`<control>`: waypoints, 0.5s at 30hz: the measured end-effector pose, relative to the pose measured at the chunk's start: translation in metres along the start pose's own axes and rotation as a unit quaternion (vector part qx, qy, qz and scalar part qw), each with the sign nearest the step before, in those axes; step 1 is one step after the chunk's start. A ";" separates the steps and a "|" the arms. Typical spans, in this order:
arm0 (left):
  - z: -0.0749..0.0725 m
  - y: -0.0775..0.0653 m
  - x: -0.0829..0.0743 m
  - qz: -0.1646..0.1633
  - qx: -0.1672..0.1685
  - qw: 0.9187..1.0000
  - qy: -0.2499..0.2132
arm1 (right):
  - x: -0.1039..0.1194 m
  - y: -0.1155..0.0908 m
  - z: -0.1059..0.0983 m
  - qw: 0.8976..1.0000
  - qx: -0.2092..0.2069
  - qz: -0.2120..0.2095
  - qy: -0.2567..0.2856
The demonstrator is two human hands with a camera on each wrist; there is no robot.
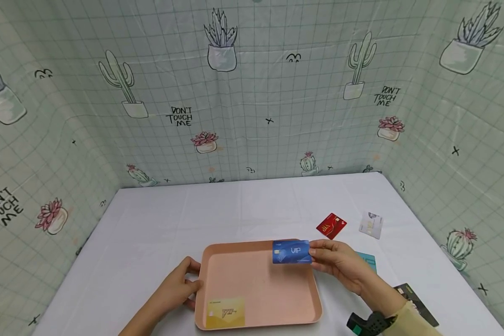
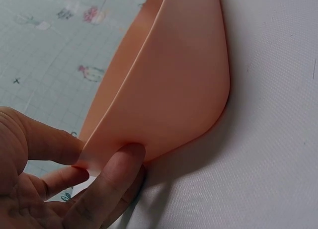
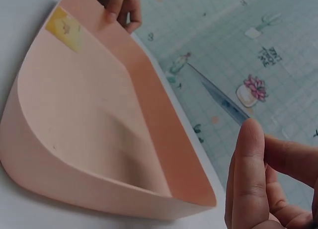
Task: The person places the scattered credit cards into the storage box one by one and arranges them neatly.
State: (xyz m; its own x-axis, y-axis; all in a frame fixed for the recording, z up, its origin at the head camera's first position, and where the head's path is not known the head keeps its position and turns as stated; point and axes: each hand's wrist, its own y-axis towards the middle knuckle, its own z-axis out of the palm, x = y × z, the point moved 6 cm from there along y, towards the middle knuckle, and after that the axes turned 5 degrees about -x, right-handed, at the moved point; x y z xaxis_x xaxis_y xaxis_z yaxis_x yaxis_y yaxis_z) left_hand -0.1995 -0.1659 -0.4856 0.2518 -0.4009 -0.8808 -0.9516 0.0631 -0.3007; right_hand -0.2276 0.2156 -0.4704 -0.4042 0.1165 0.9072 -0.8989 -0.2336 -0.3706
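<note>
Blue VIP card point(image 1: 287, 252): thin, glossy-looking rectangle, white lettering, metallic-looking chip toward 9 o'clock, faceted pale-blue pattern. Held up above the tray point(image 1: 273, 284), around its 1–2 o'clock corner, not touching; shadow falls inside. Right hand point(image 1: 340, 262) pinches the card's 3 o'clock edge, thumb against fingertips, forearm coming in from 5 o'clock. Left hand point(image 1: 177, 287) grips the tray rim at 9 o'clock, digits on both sides of the wall, forearm from 7. Tray: smooth matte pink, rounded corners, thin raised wall. Yellow card point(image 1: 225, 312) lies flat inside, 8 o'clock corner. White surface point(image 1: 159, 219), fine woven texture up close.
</note>
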 end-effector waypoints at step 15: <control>-0.001 -0.001 0.000 -0.002 0.003 1.000 0.000 | -0.010 0.001 0.026 0.999 0.033 0.016 0.006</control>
State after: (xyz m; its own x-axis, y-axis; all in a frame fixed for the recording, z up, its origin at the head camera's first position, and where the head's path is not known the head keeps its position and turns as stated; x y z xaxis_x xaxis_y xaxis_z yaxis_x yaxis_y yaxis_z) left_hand -0.1993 -0.1670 -0.4849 0.2547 -0.4019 -0.8796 -0.9498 0.0669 -0.3056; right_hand -0.2205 0.1894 -0.4747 -0.4346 0.1196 0.8927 -0.8728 -0.3003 -0.3847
